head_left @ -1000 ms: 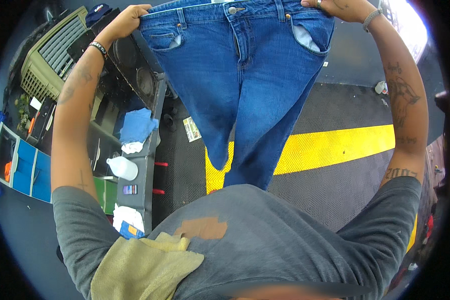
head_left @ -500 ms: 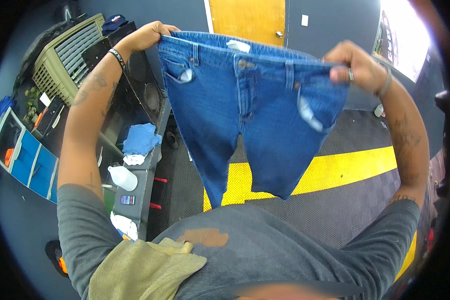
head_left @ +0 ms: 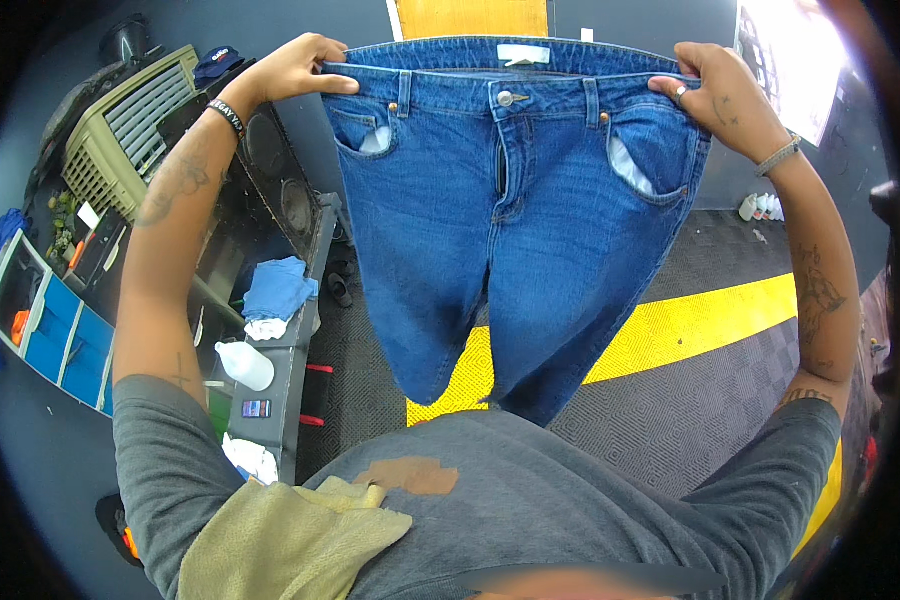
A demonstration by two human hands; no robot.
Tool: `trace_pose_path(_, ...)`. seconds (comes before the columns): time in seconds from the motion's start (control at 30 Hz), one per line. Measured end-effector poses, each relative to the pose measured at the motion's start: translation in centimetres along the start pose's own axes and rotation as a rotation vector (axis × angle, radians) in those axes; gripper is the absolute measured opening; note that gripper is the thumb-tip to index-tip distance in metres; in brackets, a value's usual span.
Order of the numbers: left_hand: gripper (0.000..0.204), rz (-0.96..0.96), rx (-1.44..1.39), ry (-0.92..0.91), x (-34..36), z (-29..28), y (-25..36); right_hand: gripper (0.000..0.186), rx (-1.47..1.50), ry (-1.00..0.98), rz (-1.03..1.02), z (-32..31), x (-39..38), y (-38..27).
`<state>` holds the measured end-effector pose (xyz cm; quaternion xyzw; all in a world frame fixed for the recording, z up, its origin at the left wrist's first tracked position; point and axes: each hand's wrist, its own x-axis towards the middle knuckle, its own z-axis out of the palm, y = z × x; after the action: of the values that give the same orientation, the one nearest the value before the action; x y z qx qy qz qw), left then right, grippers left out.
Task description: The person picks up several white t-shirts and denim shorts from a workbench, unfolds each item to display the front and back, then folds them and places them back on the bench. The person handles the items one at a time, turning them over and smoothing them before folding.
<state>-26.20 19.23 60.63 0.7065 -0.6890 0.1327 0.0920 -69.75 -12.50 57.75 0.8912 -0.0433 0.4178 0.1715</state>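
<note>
I hold a pair of blue jeans (head_left: 510,220) up in front of me by the waistband, front side facing me, legs hanging down toward my chest. My left hand (head_left: 295,68) grips the waistband's left corner. My right hand (head_left: 715,85), with a ring on one finger, grips the right corner. The waistband is stretched flat between both hands. White pocket linings show at both front pockets. The leg ends are hidden behind my grey shirt.
To my left stands a dark shelf unit (head_left: 295,330) with a blue cloth (head_left: 278,287), a white bottle (head_left: 245,365) and rags. A green crate (head_left: 130,125) sits farther left. A yellow stripe (head_left: 700,325) crosses the dark textured floor.
My arms have lowered the jeans and spread the waistband wider and level. The jeans now hang straighter and closer to the middle of the view.
</note>
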Motion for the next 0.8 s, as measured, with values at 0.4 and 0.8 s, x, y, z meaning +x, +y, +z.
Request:
trace_pose_path(0.4, 0.049, 0.028, -0.411, 0.238, -2.3, 1.8, 3.7, 0.051, 0.095, -0.168, 0.025, -5.3, -4.0, 2.6)
trace_pose_path(0.8, 0.048, -0.183, -0.636, 0.658, -2.2, 4.7, 6.3, 0.052, 0.417, 0.224, 0.112, 2.4, -6.3, 7.8)
